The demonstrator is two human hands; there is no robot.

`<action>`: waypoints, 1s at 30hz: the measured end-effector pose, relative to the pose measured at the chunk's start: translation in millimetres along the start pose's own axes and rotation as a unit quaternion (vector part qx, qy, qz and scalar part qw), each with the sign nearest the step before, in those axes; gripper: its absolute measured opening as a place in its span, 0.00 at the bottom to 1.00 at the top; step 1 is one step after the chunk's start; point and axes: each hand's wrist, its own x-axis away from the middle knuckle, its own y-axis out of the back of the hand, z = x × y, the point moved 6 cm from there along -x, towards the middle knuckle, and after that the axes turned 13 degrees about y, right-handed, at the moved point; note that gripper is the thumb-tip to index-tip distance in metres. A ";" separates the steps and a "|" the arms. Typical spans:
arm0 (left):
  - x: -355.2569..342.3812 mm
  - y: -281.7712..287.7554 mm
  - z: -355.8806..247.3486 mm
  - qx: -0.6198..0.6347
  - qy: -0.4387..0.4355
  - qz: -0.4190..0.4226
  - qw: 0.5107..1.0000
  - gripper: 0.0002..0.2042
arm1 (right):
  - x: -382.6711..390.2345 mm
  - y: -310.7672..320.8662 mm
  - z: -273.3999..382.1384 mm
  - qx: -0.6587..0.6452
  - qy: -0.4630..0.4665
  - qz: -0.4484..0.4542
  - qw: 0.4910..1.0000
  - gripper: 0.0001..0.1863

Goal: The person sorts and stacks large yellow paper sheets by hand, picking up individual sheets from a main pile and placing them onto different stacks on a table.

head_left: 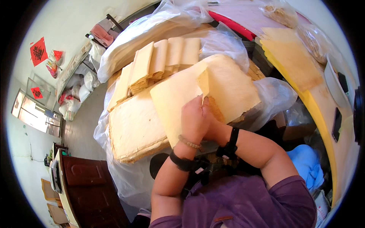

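The person's left hand (193, 117) is closed on a large, thin, pale-yellow paper-like sheet (171, 93), its fingertips pinching the base of a narrow raised fold (204, 81); the right hand (213, 128) is pressed against it at the same spot, but its fingers are largely hidden, so whether they grip too cannot be told. The sheet lies directly in front of the body, skewed over thick piles of similar material, seemingly because the piles give a broad, raised surface within easy reach. Both hands meet at the fold, probably so that the thin ridge stands up and does not slip flat. A thick, cream-coloured, rough-edged stack (137, 123) sits to the left, partly under the sheet, and beyond it a row of flat, folded, yellow-tan bundles (167, 57) leans in overlapping order, perhaps set there to stay out of the hands' way. Crumpled clear plastic sheeting (127, 182) spreads beneath and around the piles, likely as a protective layer. As for containers, a clear plastic bag (280, 13) at the upper right holds a light-brown, crumbly-looking mass, and a second see-through bag (313, 43) just beside it holds something similar. A shallow white tray (333, 85) near the right rim has a dark object (343, 82) in it, too small to identify
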 end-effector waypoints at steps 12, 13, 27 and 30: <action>3.1 -13.9 -14.1 -0.191 -0.069 0.144 0.969 0.21 | 1.1 8.7 12.5 -0.053 -0.001 -0.023 0.998 0.23; 6.0 -4.0 -18.4 -0.190 -0.072 0.146 0.968 0.21 | 1.6 11.0 13.2 -0.053 -0.004 -0.025 0.998 0.23; -3.6 42.3 111.5 -0.199 -0.019 0.000 0.980 0.20 | 4.8 20.1 14.5 -0.074 -0.094 0.130 0.984 0.22; -2.7 44.1 113.2 -0.210 -0.022 -0.003 0.977 0.20 | 8.2 34.3 18.2 -0.052 -0.113 0.072 0.990 0.22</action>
